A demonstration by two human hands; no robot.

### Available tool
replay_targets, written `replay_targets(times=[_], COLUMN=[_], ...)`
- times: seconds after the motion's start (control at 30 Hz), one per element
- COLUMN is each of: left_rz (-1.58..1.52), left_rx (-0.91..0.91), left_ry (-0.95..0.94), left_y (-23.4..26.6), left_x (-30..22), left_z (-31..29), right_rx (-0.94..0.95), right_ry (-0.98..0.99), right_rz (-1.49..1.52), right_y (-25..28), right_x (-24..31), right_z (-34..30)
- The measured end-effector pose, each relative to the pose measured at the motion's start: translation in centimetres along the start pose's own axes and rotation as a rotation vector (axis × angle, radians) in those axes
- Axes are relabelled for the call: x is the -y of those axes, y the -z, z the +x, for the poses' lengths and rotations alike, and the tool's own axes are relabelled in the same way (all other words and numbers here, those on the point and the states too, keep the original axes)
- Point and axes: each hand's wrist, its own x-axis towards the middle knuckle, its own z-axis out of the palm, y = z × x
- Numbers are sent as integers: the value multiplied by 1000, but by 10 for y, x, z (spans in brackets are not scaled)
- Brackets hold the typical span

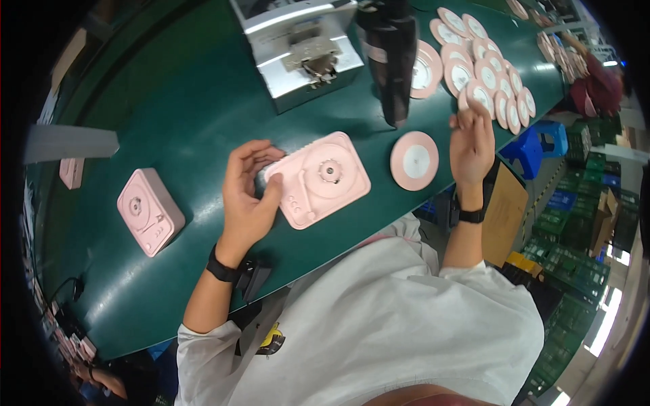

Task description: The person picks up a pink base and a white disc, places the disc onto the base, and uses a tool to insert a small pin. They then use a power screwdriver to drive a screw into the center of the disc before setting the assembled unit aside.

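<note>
A pink box (318, 179) shaped like a small record player lies flat on the green tabletop (189, 108), right in front of the person. The left hand (247, 193) grips its left end, thumb on top near the corner and fingers curled around the edge. The box has a round dish on top with a little toothed knob in the middle, and a thin arm part beside it.

The right hand (472, 142) is over by the discs (487, 74), a bunch of pink and white rounds laid in rows at the far right. Its fingertips pinch the edge of the nearest one. One more disc (414, 160) lies alone between the box and that hand.

The box looks like hard plastic. I think it is light and stiff, so it will not bend or squash. Its top is smooth and may slip a bit, so the safest place to hold it is by the two side edges, not by the thin arm or the knob, which look like they could snap. The discs look thin and light and are best picked up by the rim.

A second pink box (149, 211) sits to the left. A metal machine (305, 47) and a dark bottle (391, 54) stand behind.
</note>
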Motion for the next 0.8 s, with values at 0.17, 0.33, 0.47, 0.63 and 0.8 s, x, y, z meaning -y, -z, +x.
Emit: replay_targets(times=[0.17,0.33,0.47,0.63,0.8], left_rz=[-25,-12,-7,-24,7], left_rx=[-13,7,8,2,33], left_ry=[16,-6,3,7,-29], left_y=[-2,-1,0,-1,0], left_x=[-3,-2,-3,-2,-1], left_z=[-4,-2,-2,-1,1], right_rx=[242,345,295,164,73], right_ry=[81,139,158,-16,-12], right_rz=[-263,-559,-579,-372,-293], right_y=[-23,-23,-28,-12,-15], right_x=[16,2,-23,-51,-51], right_z=[49,76,78,75,77])
